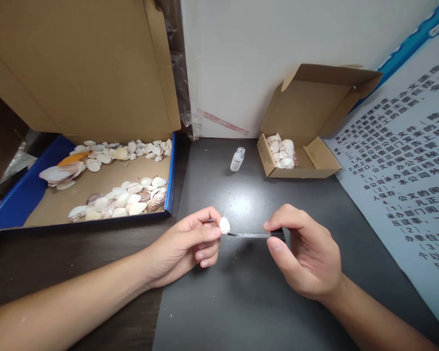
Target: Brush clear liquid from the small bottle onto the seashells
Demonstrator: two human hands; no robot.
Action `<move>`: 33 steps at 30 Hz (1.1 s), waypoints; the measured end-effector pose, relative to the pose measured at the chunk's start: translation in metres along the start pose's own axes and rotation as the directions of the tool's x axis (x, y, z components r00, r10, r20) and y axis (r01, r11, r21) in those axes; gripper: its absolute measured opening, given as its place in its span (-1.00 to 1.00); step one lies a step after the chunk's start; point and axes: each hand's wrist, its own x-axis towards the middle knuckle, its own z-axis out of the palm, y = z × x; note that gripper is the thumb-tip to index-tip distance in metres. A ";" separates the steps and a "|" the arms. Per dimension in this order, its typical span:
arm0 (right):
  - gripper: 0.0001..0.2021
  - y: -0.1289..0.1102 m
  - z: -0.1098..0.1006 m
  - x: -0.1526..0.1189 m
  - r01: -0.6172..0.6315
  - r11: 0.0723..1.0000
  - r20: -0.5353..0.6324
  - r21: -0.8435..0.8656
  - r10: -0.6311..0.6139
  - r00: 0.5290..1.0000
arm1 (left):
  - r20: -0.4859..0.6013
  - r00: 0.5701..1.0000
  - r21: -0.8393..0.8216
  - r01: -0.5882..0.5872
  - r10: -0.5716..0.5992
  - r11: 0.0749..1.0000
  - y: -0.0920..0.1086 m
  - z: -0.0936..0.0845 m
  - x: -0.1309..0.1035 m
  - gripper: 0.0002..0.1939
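A small white shell (224, 225) is pinched between the thumb and forefinger of my left hand (199, 239). My right hand (303, 248) grips the black cap (277, 234) of a thin brush (247, 236) between thumb and fingers. The brush lies level, and its dark tip is at the shell's lower edge. Beyond my hands, a small open glass bottle (237, 160) with a white label stands upright on the dark grey mat (205, 312).
At the left, an open blue-edged box (171, 180) holds many shells in two groups. A smaller open cardboard box (307, 172) with white shells stands at the back right. A white panel (241, 63) rises behind, and a printed sheet (406, 195) lies along the right.
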 end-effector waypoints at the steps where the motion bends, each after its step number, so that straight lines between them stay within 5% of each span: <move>1: -0.82 0.000 0.000 0.000 -0.004 1.000 -0.002 0.011 0.004 1.000 | 0.000 1.000 0.002 0.001 -0.001 1.000 0.000 0.000 0.000 -0.90; 33: -0.83 0.001 0.002 0.002 -0.105 0.994 0.038 -0.029 0.106 0.994 | -0.041 0.998 -0.041 0.036 -0.037 0.999 0.002 0.003 0.000 -0.82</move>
